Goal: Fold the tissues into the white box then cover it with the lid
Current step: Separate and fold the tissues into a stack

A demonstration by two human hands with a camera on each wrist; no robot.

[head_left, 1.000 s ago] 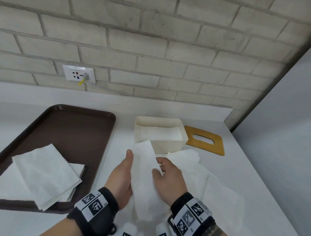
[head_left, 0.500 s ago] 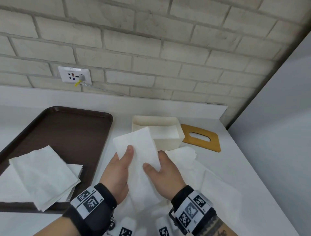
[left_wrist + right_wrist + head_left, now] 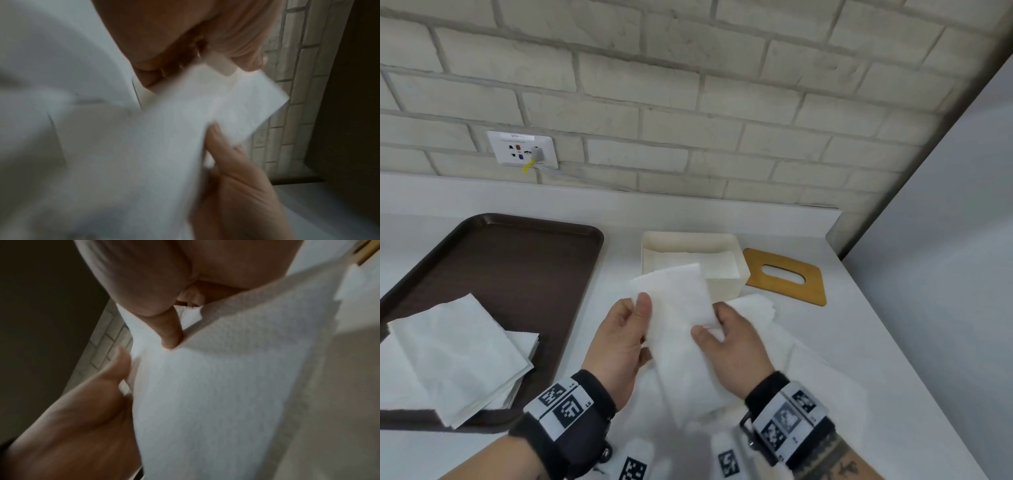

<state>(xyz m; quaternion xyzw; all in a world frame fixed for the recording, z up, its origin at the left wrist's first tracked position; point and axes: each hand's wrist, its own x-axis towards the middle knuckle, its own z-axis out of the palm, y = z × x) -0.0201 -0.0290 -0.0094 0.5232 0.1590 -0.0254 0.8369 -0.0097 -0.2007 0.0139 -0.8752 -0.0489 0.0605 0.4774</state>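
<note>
A folded white tissue (image 3: 681,329) is held up between both hands just in front of the white box (image 3: 726,287). My left hand (image 3: 626,332) pinches its left edge with the thumb on top. My right hand (image 3: 726,339) pinches its right edge, thumb across the sheet. The same tissue (image 3: 174,138) fills the left wrist view, and the tissue (image 3: 216,386) fills the right wrist view too. The box holds a flat tissue (image 3: 709,263). The wooden lid (image 3: 784,279) with its slot lies to the right of the box. More loose tissues (image 3: 808,363) lie spread on the counter under my hands.
A dark brown tray (image 3: 517,267) sits at the left with a stack of unfolded tissues (image 3: 455,353) on its near part. A brick wall with a socket (image 3: 522,149) runs behind the counter. A grey wall closes the right side.
The tissue has gone from a narrow upright strip to a wider folded rectangle, and both hands have carried it a little forward toward the box. My thumbs now lie on top of it.
</note>
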